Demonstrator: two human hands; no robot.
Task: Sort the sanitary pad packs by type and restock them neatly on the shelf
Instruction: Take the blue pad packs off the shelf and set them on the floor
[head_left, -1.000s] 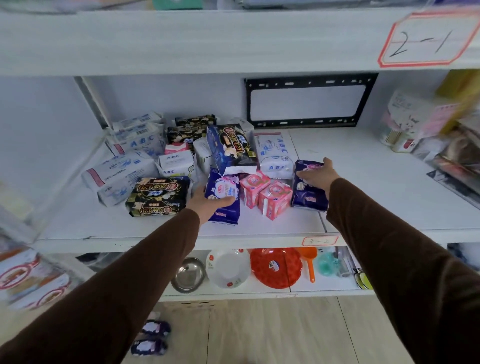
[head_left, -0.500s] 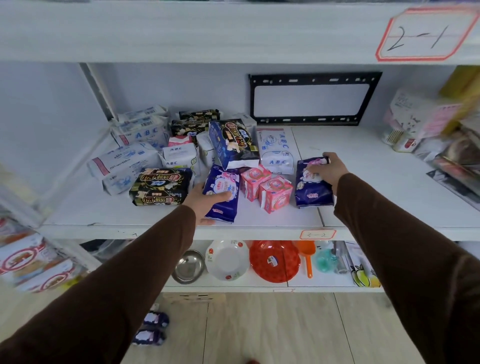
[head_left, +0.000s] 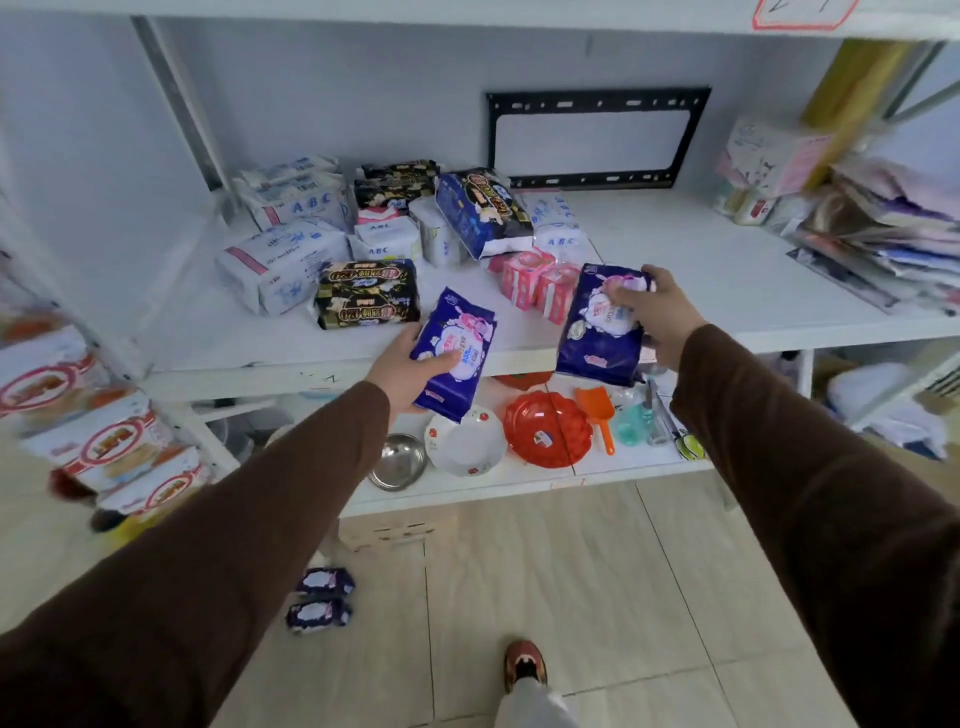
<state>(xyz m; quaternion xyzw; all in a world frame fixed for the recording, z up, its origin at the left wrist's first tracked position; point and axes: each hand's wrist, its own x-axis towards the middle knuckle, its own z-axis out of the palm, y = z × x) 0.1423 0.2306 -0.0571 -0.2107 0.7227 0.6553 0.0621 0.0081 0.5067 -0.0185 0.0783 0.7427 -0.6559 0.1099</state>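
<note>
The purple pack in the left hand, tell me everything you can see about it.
The purple pack is a soft, glossy plastic-wrapped packet, deep purple-blue with a white and pink picture and small print on its face. The left hand grips its lower left side, thumb across the front. It is held tilted in front of the shelf edge, its top leaning right, resting on nothing else.

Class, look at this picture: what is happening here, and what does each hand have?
A person stands at a white shelf sorting sanitary pad packs. The left hand grips one purple pack and the right hand grips another purple pack; both are lifted off the shelf, in front of its edge. White, black and pink packs lie unsorted on the shelf. Two more purple packs lie on the floor.
</note>
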